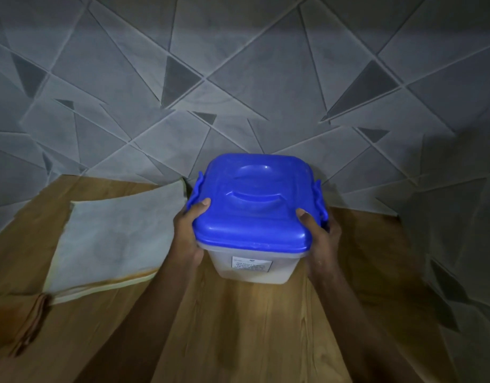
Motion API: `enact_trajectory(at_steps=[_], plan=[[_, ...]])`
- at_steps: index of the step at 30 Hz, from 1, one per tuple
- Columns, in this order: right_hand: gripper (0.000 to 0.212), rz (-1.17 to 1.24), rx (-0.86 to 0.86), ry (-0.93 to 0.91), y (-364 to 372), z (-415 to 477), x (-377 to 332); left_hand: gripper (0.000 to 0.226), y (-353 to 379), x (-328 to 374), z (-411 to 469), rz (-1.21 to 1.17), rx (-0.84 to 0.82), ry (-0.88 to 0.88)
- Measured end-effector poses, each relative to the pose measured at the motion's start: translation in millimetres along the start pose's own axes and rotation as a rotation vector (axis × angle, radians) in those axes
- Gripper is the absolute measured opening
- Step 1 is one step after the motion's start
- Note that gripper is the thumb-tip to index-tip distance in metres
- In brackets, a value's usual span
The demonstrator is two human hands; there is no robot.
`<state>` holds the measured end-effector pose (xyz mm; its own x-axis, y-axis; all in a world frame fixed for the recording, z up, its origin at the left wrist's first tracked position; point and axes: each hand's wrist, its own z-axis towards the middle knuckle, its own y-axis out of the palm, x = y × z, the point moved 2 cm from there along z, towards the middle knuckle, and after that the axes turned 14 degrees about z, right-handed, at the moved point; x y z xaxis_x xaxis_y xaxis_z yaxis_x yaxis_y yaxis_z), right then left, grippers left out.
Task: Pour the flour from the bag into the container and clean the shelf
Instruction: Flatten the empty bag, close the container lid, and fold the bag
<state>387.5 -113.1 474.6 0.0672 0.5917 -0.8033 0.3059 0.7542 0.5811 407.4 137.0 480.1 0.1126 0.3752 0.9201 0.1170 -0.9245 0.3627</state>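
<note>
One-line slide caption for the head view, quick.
Left hand and right hand grip the blue-lidded container; a flat pale bag lies on the wooden shelf.

A white rectangular label (251, 265) sits on the translucent blue-lidded plastic container (284, 269). Its dark print is too blurred to read.
</note>
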Motion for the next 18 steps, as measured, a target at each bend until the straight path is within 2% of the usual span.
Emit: enact_trajectory(at_steps=[4,9,18], plan=[[0.052,0.042,0.018,0.005,-7.6,10.4,-14.8,0.056,15.8,-6.6,9.3,-0.003,-0.020,-0.013],[0.059,0.054,0.007,-0.007,-11.4,31.9,-24.3,0.051,38.1,-6.9,27.7,0.009,-0.020,-0.028],[0.065,0.004,0.021,-0.038,-6.5,70.0,-25.7,0.058,48.9,-4.5,64.1,0.083,0.007,-0.032]])
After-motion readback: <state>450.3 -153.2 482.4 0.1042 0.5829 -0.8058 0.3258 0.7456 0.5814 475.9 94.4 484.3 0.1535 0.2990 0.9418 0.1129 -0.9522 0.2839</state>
